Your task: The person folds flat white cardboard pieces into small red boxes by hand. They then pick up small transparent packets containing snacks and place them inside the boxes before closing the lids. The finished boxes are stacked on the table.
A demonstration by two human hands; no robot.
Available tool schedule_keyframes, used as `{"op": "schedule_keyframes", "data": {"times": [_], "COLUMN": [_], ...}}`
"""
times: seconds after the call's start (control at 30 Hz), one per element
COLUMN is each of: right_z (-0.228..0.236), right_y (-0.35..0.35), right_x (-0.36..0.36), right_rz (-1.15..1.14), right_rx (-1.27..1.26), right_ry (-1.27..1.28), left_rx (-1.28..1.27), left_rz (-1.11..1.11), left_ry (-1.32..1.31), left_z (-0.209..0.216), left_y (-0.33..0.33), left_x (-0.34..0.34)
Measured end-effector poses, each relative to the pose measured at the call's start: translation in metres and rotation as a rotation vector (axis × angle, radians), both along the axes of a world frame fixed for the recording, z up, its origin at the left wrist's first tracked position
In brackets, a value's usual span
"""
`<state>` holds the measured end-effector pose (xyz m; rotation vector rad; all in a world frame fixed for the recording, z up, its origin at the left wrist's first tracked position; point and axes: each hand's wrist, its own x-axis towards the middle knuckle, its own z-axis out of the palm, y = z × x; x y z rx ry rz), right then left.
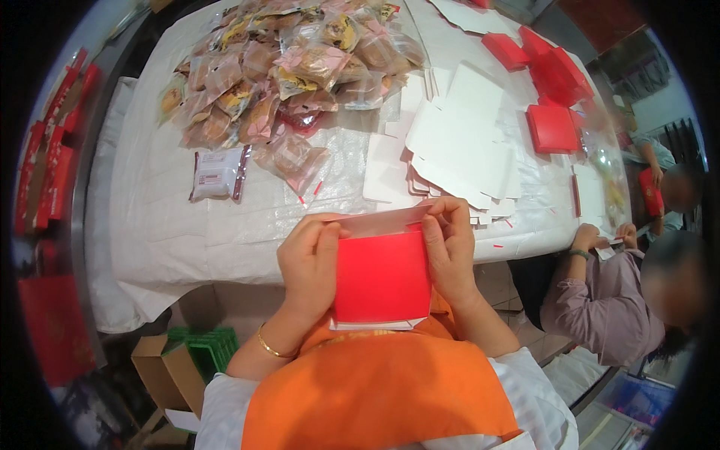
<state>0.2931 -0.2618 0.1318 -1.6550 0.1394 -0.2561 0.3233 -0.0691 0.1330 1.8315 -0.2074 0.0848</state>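
Between my two hands, in front of my orange apron, is a red cardboard box with a pale flap raised along its far edge. My left hand grips the box's far left corner, thumb on the near side of the flap. At the far right corner my right hand pinches the same flap between thumb and fingers. White folded edges show below the red panel. Just beyond my hands, a stack of flat white card blanks lies on the table.
A heap of wrapped pastries covers the far left of the white-sheeted table. A white packet lies nearer. Red boxes stand at far right. A co-worker's hands are at the right edge. An open carton stands lower left.
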Motion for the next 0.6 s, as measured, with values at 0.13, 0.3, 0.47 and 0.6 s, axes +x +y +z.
{"op": "schedule_keyframes", "data": {"times": [0.13, 0.3, 0.47, 0.6], "right_z": [-0.001, -0.002, 0.003, 0.02], "right_y": [0.0, -0.015, -0.011, -0.011], "right_x": [0.001, -0.001, -0.002, -0.003], "right_rz": [0.017, 0.113, 0.133, 0.146], "right_rx": [-0.014, -0.248, -0.218, -0.183], "right_ry": [0.018, -0.019, -0.005, 0.041], "left_rx": [-0.174, -0.023, 0.1, 0.132], "left_rz": [0.0, -0.071, -0.168, -0.23], "left_ry": [0.07, -0.092, -0.306, -0.005], "left_z": [0.001, 0.011, 0.005, 0.029], "left_y": [-0.003, -0.004, 0.004, 0.01], "left_x": [-0.005, -0.004, 0.004, 0.007]}}
